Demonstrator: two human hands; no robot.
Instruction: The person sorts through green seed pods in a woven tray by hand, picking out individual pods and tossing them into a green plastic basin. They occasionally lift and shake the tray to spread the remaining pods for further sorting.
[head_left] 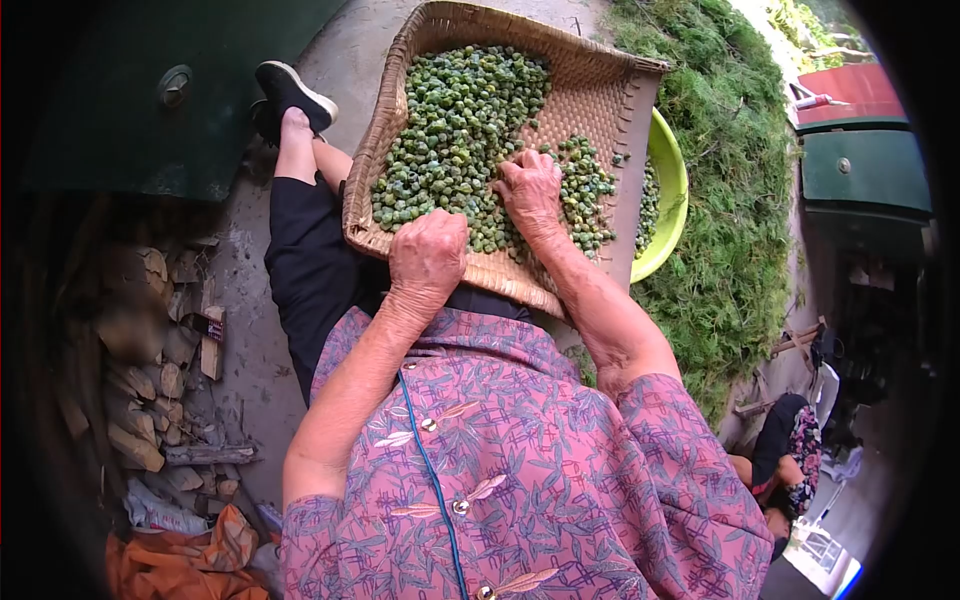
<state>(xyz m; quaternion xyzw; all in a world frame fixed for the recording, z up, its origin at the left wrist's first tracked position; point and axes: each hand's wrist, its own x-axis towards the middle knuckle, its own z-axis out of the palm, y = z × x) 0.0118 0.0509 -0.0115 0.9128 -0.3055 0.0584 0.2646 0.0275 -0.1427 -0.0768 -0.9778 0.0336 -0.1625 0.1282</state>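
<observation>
A woven wicker tray (590, 85) rests across my lap, holding a heap of small green cone-like fruits (450, 120). A smaller cluster of them lies apart on the right side of the tray. My left hand (428, 250) is closed in a fist at the near rim, against the edge of the heap; its fingertips are hidden. My right hand (530, 195) reaches into the tray between the heap and the smaller cluster. Its fingers are curled down among the fruits, and what lies between the fingertips is hidden.
Beside the tray's right edge stands a yellow-green basin (670, 195) with more fruits in it. Cut green branches (725, 190) are piled beyond. Firewood (140, 400) is stacked at the left, near an orange cloth (190, 550). Another person (790, 460) is at the lower right.
</observation>
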